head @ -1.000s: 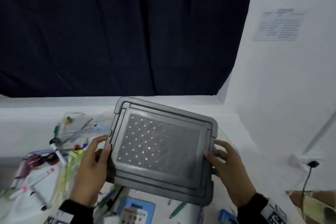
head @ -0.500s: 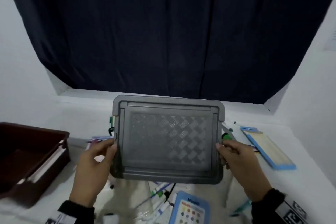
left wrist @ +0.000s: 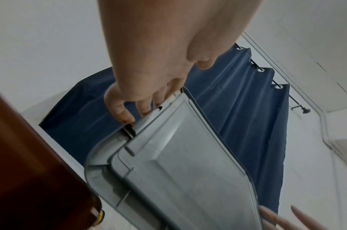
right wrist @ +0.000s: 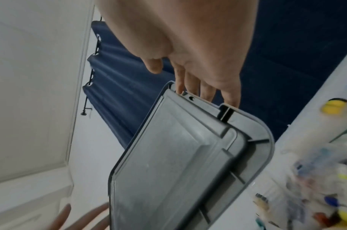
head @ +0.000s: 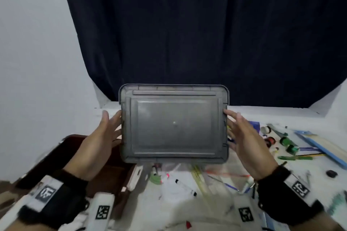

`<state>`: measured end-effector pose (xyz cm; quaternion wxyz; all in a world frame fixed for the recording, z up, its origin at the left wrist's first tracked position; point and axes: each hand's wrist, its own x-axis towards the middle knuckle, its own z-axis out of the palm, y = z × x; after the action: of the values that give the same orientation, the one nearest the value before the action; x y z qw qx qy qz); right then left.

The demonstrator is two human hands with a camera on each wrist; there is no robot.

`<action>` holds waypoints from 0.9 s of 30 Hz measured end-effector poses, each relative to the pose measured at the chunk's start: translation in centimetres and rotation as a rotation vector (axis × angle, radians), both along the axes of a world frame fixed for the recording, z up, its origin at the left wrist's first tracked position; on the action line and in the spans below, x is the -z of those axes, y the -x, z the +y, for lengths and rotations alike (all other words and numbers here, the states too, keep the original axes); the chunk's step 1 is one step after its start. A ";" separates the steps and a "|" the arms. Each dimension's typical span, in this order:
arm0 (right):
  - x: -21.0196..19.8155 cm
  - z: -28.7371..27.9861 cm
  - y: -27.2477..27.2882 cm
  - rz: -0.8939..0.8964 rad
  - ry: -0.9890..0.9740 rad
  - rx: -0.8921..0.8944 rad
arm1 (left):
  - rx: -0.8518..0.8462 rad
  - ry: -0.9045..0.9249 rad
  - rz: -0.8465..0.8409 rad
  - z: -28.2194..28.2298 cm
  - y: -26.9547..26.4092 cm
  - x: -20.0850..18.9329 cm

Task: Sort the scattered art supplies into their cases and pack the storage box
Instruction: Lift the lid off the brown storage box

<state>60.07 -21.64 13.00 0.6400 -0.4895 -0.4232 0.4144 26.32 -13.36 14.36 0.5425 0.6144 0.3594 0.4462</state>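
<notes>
The grey storage-box lid is held upright above the table's near middle, between 2 hands: the left hand and right hand press its short edges with straight fingers. This looks like lid removal; next it needs setting aside. A dark brown tray sits left, scattered markers right, on a white table before a navy curtain.
</notes>
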 end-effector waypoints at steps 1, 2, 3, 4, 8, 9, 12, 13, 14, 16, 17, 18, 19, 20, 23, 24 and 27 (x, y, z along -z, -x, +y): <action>-0.1 0.6 1.5 -0.018 -0.031 0.027 | -0.025 -0.034 -0.006 0.5 0.7 -0.3; -0.3 1.2 2.9 -0.037 -0.053 0.058 | -0.057 -0.059 -0.027 1.0 1.2 -0.6; -0.5 1.9 4.1 -0.060 -0.065 0.089 | -0.086 -0.074 -0.053 1.5 1.8 -1.0; -0.7 2.6 5.2 -0.081 -0.072 0.115 | -0.106 -0.087 -0.074 2.1 2.5 -1.3; -2.3 5.5 9.0 -0.099 -0.110 0.123 | -0.145 -0.122 -0.067 4.6 4.8 -2.3; -2.7 6.2 9.7 -0.104 -0.108 0.113 | -0.149 -0.131 -0.059 5.1 5.2 -2.6; -3.2 8.5 11.4 -0.146 -0.084 0.082 | -0.173 -0.135 -0.048 6.7 6.6 -3.1; -3.1 9.2 11.8 -0.163 -0.072 0.074 | -0.190 -0.125 -0.052 7.3 7.2 -3.0; -3.0 9.8 12.2 -0.178 -0.055 0.068 | -0.210 -0.107 -0.056 8.0 7.8 -2.9; -2.7 11.0 13.0 -0.221 -0.036 0.047 | -0.241 -0.070 -0.048 9.5 9.0 -2.5; -2.4 11.7 13.4 -0.247 -0.029 0.037 | -0.251 -0.053 -0.036 10.2 9.6 -2.3; -2.1 12.3 13.9 -0.275 -0.021 0.030 | -0.260 -0.033 -0.020 10.9 10.2 -2.1; -1.7 13.0 14.3 -0.303 -0.013 0.026 | -0.266 -0.013 -0.004 11.6 10.8 -1.9; -1.4 13.7 14.6 -0.336 -0.003 0.025 | -0.264 0.002 0.013 12.2 11.3 -1.7; -0.6 15.3 15.5 -0.417 0.044 0.055 | -0.239 0.027 0.070 13.9 13.0 -1.5; -0.4 15.8 15.7 -0.422 0.058 0.052 | -0.235 0.040 0.089 14.4 13.6 -1.6; 0.2 16.7 16.2 -0.401 0.101 0.029 | -0.205 0.080 0.186 15.9 15.5 -1.5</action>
<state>43.84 -4.89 12.79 0.5234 -0.5997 -0.5136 0.3204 10.82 2.57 15.91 0.4825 0.5909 0.4867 0.4256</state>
